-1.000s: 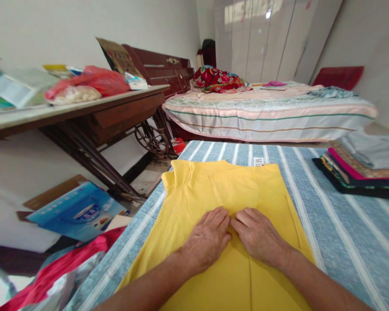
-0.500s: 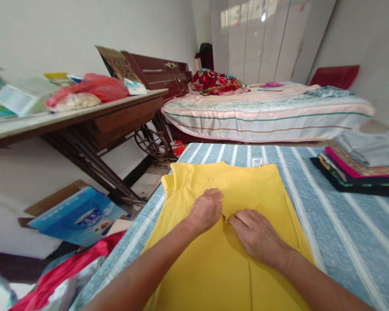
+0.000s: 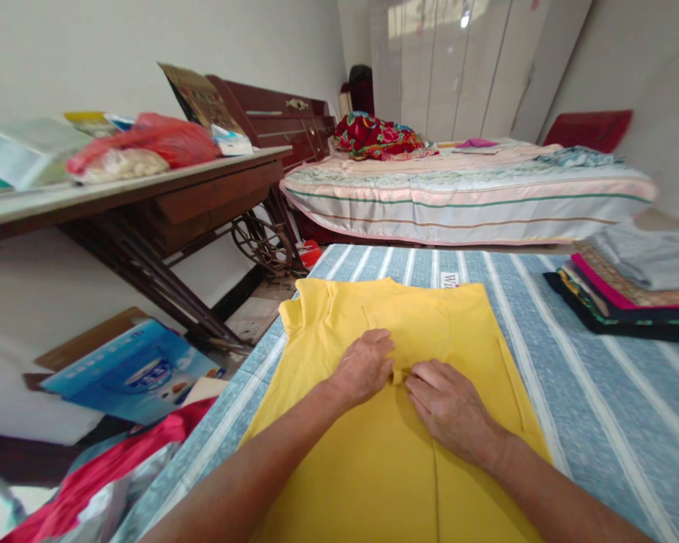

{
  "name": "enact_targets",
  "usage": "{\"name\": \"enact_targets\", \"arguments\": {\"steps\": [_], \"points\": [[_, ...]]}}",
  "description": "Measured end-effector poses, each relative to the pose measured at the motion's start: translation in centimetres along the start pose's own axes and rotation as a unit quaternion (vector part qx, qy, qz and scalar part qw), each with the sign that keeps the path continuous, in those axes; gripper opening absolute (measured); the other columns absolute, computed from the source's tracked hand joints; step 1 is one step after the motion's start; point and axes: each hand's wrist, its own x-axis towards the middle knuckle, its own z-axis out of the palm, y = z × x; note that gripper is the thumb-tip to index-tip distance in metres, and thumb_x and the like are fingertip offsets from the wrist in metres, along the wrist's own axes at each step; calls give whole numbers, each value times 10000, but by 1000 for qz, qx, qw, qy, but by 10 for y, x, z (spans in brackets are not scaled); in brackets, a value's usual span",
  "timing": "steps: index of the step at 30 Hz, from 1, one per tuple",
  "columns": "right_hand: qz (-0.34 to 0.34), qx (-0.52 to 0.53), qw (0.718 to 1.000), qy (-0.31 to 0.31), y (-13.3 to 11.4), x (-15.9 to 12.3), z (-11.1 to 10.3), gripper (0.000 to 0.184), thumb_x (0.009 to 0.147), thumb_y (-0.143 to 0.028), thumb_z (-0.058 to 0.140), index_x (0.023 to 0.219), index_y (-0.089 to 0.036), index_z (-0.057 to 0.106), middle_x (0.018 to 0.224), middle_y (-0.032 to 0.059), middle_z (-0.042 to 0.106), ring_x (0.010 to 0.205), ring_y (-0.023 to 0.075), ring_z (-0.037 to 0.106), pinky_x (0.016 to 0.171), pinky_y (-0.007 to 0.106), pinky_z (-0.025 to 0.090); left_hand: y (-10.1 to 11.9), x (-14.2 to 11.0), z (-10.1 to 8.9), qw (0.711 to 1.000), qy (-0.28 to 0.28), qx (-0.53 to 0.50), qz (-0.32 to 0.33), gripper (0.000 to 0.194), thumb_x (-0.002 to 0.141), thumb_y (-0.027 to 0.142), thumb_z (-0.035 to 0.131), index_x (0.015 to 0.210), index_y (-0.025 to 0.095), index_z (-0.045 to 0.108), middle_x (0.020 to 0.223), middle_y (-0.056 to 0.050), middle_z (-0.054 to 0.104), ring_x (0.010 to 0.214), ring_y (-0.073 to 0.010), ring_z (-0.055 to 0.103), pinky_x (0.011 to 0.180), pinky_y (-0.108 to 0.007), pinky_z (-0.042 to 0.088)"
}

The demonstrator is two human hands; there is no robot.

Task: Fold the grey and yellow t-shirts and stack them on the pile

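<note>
1. The yellow garment (image 3: 373,467) lies spread on the striped blue cloth (image 3: 605,422), close to its left edge; the garment's top lies near the far edge, and its lower part runs out of view at the near side.
2. The left hand (image 3: 365,367) rests palm down on the garment, fingers bent and drawn together, beside a small raised fold (image 3: 397,376). Its fingertips are hidden, so whether it grips the fabric cannot be told.
3. The right hand (image 3: 451,409) has its fingers curled in, nearly closed, pinching the garment at the right end of that fold.
4. A printed label (image 3: 450,280) shows on the cloth just beyond the garment's top edge.
5. A stack of folded clothes (image 3: 628,302) sits by the cloth's far right corner, gray fabric on top, black at the bottom.
6. Beyond the far edge stands a bed (image 3: 469,211) with a red floral bundle (image 3: 376,137) at its left end.
7. To the left, a table (image 3: 220,170) bears a red plastic bag (image 3: 175,143); a blue box (image 3: 141,369) is below.
</note>
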Motion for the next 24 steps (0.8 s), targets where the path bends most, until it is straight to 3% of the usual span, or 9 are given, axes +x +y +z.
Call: {"name": "enact_targets", "arguments": {"steps": [3,7,11,15,24], "points": [[1,8,1000,3,0,0,0,203,884,-109,447,752,-156,595,758,44,532,727,159,474,702,294,382,7,-11,-5,999,23,-46,4,158,731,70,508,831,164,585,1100,-98,620,1090,-209,557,938,-321,458],[0,21,1000,9,0,0,0,205,885,-111,447,751,-151,596,741,44,526,723,164,468,691,297,377,20,-26,-3,993,38,-87,-66,58,707,121,586,699,178,577,1112,-103,616,1076,-225,566,908,-341,479],[6,23,1000,19,0,0,0,195,889,-121,447,770,-157,597,734,39,523,715,161,471,681,290,374,28,-31,7,990,52,-90,-97,15,706,169,637,691,168,638,1211,-137,569,1180,-262,492,994,-401,416],[9,27,999,20,-1,1,0,197,893,-120,442,768,-156,589,732,40,527,722,163,471,686,288,368,29,-28,12,985,58,-96,-131,93,719,166,622,638,168,667,1250,-145,564,1250,-282,430,1045,-448,356],[32,-13,999,34,-5,7,5,127,857,-143,518,748,-164,580,696,28,513,709,175,453,667,301,330,32,-26,4,974,99,-157,-127,246,702,81,520,552,228,648,907,-25,711,1181,-181,516,1095,-423,297]]}}
